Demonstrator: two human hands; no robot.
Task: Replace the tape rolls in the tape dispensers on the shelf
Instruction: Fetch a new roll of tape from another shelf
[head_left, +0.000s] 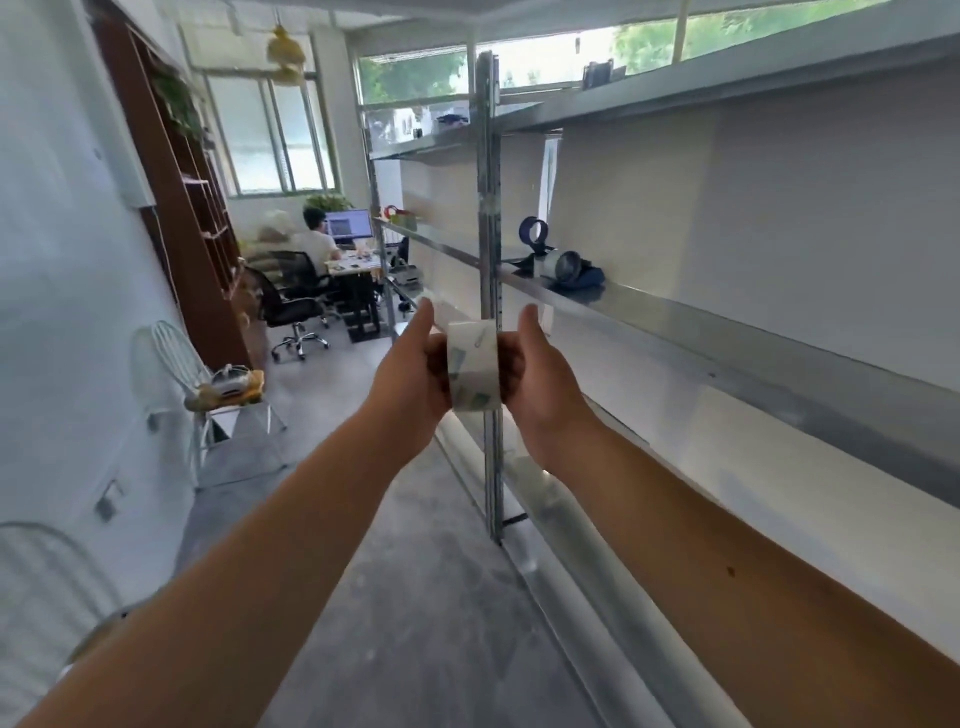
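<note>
A clear tape roll (474, 365) with small green marks is held edge-on between both hands in front of the metal shelf upright. My left hand (415, 371) grips its left side and my right hand (535, 374) grips its right side. On the middle shelf (675, 325) to the right lies a dark blue tape dispenser (566, 267) with a roll in it, and an upright blue ring part (535, 235) stands just behind it. Farther back on the same shelf stands a red and green dispenser (400, 217).
A grey metal upright (491, 291) stands right behind the roll. White wire chairs (176, 364) line the left wall, one with a cushion. Two people sit at a desk with a monitor (348, 226) at the far end. The floor aisle runs between wall and shelving.
</note>
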